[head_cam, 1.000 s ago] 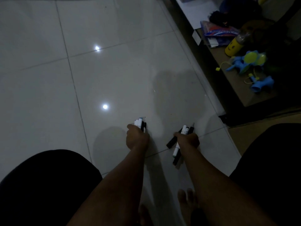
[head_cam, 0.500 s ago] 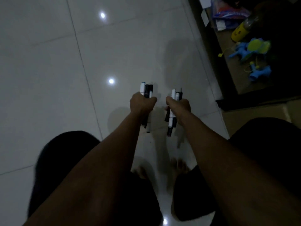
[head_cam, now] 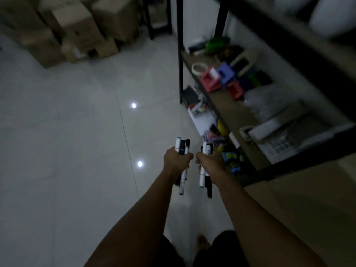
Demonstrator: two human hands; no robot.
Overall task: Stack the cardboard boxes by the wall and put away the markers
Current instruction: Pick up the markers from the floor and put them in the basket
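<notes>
My left hand (head_cam: 176,160) is shut on a bundle of black and white markers (head_cam: 182,146) that stick out above and below the fist. My right hand (head_cam: 211,160) grips a second bundle of markers (head_cam: 206,148) the same way. Both fists are held side by side above the white tiled floor (head_cam: 77,141), close together. A blurred pile of cardboard boxes (head_cam: 77,29) stands against the far wall at the top left, well ahead of my hands.
A black-framed shelf unit (head_cam: 180,54) runs along the right side. Its lower wooden board (head_cam: 227,101) holds coloured blocks (head_cam: 218,79), a white basket (head_cam: 273,139) and small toys. More clutter lies on the floor under it. My bare feet show at the bottom.
I have risen from a crouch and my view has swung up. Both hands lifted the markers off the floor and moved closer together. The boxes and the shelf have come into view.
</notes>
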